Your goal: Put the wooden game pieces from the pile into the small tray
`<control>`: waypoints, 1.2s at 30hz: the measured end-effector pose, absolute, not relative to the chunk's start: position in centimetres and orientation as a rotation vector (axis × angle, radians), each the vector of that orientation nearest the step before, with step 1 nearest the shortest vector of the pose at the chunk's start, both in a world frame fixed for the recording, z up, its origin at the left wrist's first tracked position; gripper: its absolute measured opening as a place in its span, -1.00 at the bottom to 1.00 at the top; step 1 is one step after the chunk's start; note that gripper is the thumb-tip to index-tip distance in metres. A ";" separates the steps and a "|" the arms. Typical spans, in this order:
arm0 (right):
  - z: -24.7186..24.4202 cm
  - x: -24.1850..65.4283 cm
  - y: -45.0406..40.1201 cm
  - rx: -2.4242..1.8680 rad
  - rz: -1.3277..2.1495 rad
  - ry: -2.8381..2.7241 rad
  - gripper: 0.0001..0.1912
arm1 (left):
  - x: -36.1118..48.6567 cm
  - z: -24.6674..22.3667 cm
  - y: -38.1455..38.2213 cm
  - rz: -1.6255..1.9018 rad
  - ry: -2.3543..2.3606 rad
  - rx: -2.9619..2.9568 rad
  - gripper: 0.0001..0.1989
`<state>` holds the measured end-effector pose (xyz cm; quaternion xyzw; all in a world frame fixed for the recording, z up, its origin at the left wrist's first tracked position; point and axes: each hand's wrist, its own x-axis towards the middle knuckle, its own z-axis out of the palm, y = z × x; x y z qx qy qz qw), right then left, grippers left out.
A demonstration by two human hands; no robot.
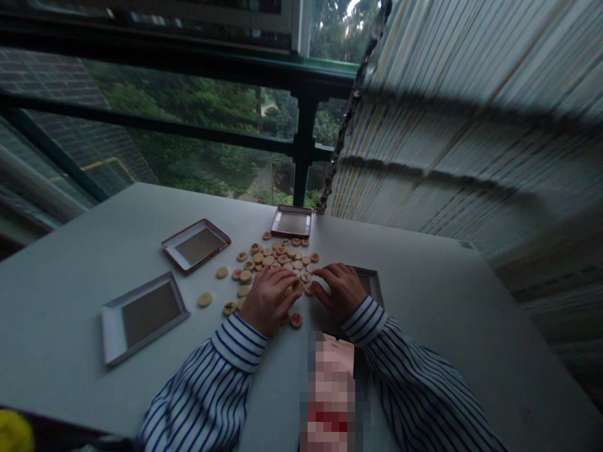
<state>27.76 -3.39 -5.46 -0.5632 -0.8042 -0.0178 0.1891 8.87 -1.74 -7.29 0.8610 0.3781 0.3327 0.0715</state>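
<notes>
Round wooden xiangqi pieces (268, 260) lie in a loose heap on the white table, several with red or black characters and others showing plain faces. My left hand (269, 296) reaches over the near side of the heap, fingers bent. A plain xiangqi piece (297, 286) shows between its thumb and fingers. At the heap's right side is my right hand (341, 290), its thumb and forefinger apart next to a red-marked piece (309, 288). Nothing shows held in it. Behind that hand sits a shallow tray (374, 284), partly covered by it.
Shallow rectangular trays stand around the heap: one at the back (291, 233), one at left (173, 253) and one nearer left (113, 329). A pixelated phone (332, 383) lies between my forearms. A window and a striped blind (447, 125) border the white table (226, 389).
</notes>
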 end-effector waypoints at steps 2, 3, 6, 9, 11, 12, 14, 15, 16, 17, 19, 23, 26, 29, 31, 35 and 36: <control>-5.5 27.8 -3.4 -1.573 -0.054 -2.255 -0.75 | 8.8 -7.3 -1.8 1.047 1.140 2.581 -0.76; -5.4 27.8 -3.4 -1.569 -0.054 -2.254 -0.75 | 8.8 -7.3 -1.8 1.066 1.140 2.579 -0.76; -5.3 27.8 -3.4 -1.548 -0.047 -2.251 -0.76 | 8.8 -7.3 -1.9 1.098 1.134 2.572 -0.76; -5.3 27.8 -3.4 -1.512 -0.052 -2.244 -0.76 | 8.8 -7.3 -2.0 1.117 1.124 2.542 -0.75; -5.4 27.8 -3.4 -1.487 -0.059 -2.238 -0.77 | 8.8 -7.3 -2.1 1.144 1.114 2.505 -0.74; -5.4 27.8 -3.4 -1.474 -0.065 -2.235 -0.77 | 8.8 -7.3 -2.1 1.164 1.106 2.483 -0.73; -5.4 27.7 -3.4 -1.447 -0.081 -2.226 -0.78 | 8.8 -7.1 -2.2 1.216 1.095 2.419 -0.74; -5.4 27.7 -3.4 -1.434 -0.091 -2.221 -0.78 | 8.8 -7.0 -2.2 1.241 1.086 2.380 -0.75; -5.4 27.7 -3.4 -1.418 -0.100 -2.216 -0.78 | 8.9 -6.9 -2.3 1.264 1.077 2.337 -0.76; -5.4 27.7 -3.4 -1.403 -0.106 -2.214 -0.79 | 8.9 -6.8 -2.3 1.280 1.068 2.293 -0.77; -5.3 27.6 -3.4 -1.371 -0.115 -2.212 -0.79 | 9.0 -6.6 -2.5 1.290 1.058 2.197 -0.79; -5.2 27.5 -3.5 -1.313 -0.137 -2.200 -0.80 | 9.2 -6.3 -2.8 1.237 1.099 1.942 -0.78; -5.1 27.5 -3.5 -1.275 -0.142 -2.196 -0.82 | 9.3 -6.3 -3.0 1.181 1.143 1.725 -0.75; -5.0 27.5 -3.6 -1.240 -0.144 -2.195 -0.82 | 9.3 -6.4 -3.1 1.156 1.156 1.543 -0.73; -4.9 27.5 -3.6 -1.219 -0.142 -2.196 -0.82 | 9.3 -6.3 -3.1 1.149 1.138 1.453 -0.71; -4.8 27.5 -3.7 -1.164 -0.131 -2.204 -0.80 | 9.5 -5.8 -3.2 1.128 1.109 1.350 -0.70; -4.8 27.6 -3.7 -1.147 -0.125 -2.207 -0.79 | 9.5 -5.7 -3.2 1.120 1.100 1.350 -0.70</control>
